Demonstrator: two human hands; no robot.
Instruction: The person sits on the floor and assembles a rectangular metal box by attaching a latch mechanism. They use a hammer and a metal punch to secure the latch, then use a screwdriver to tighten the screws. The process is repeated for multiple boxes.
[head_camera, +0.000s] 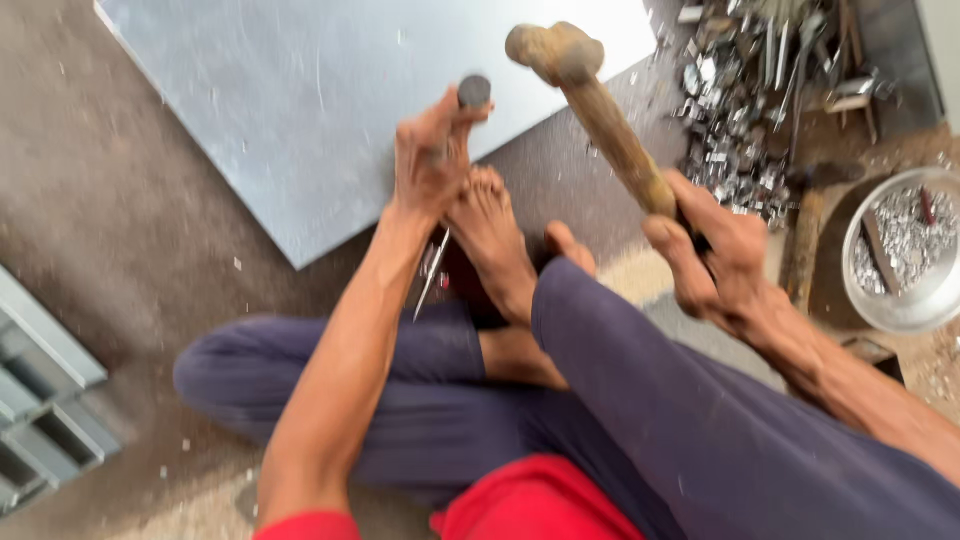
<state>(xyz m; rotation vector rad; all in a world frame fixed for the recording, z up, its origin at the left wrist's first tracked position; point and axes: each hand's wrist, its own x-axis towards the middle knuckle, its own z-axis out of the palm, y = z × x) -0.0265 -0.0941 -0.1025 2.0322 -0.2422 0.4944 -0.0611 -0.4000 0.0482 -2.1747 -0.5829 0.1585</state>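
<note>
I sit cross-legged on the floor in dark trousers. My left hand (432, 150) is closed around a dark metal chisel (473, 91), whose round struck end sticks up above my fingers. My right hand (715, 250) grips the wooden handle of a hammer (600, 110), raised so its worn head sits up and right of the chisel top. My bare foot (495, 240) rests just below the left hand, pinning a thin shiny metal strip (432, 275). A large grey metal sheet (300, 90) lies on the floor behind the chisel.
A heap of shiny metal scraps (745, 110) lies at the upper right. A round metal bowl (935, 295) holding more scraps stands at the right edge. Grey metal channel sections (40, 400) lie at the left. The floor is dusty concrete.
</note>
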